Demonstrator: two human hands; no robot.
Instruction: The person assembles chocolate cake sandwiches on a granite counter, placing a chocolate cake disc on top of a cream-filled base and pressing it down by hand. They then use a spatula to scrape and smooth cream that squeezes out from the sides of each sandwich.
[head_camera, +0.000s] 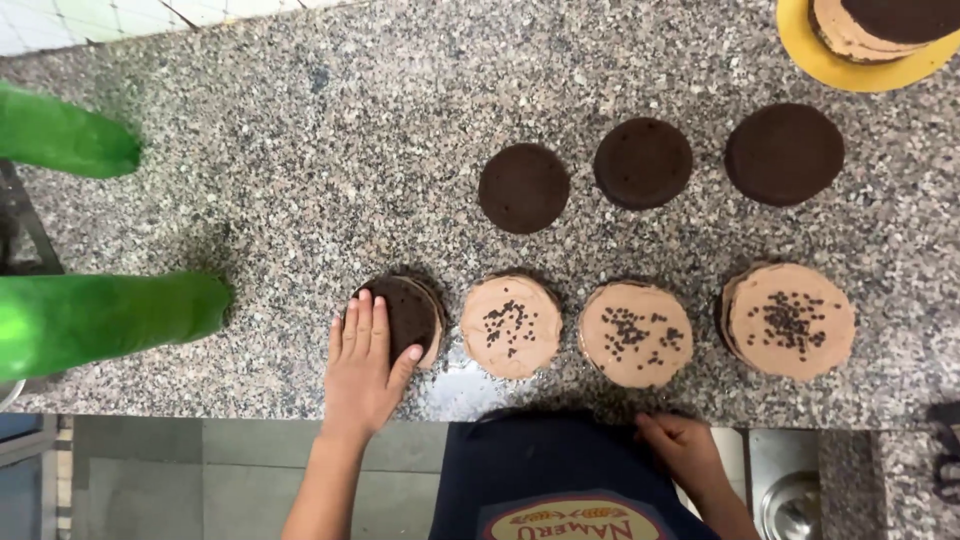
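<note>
The left hand (362, 362) lies flat, fingers spread wide, on the round dark chocolate sponge layer (408, 312) topping a small cake near the front edge of the speckled grey granite worktop (300, 150). The right hand (685, 447) rests at the front edge w/ fingers curled, probably holding nothing. Just beside, three cream-covered round cakes w/ chocolate chips (636, 334) stand in a row.

Speckled grey granite table (300, 150), 3 bare dark sponge discs (643, 163) in a back row, 4 cream-layered cakes (636, 334) in front, yellow board (800, 50) at the corner
</note>
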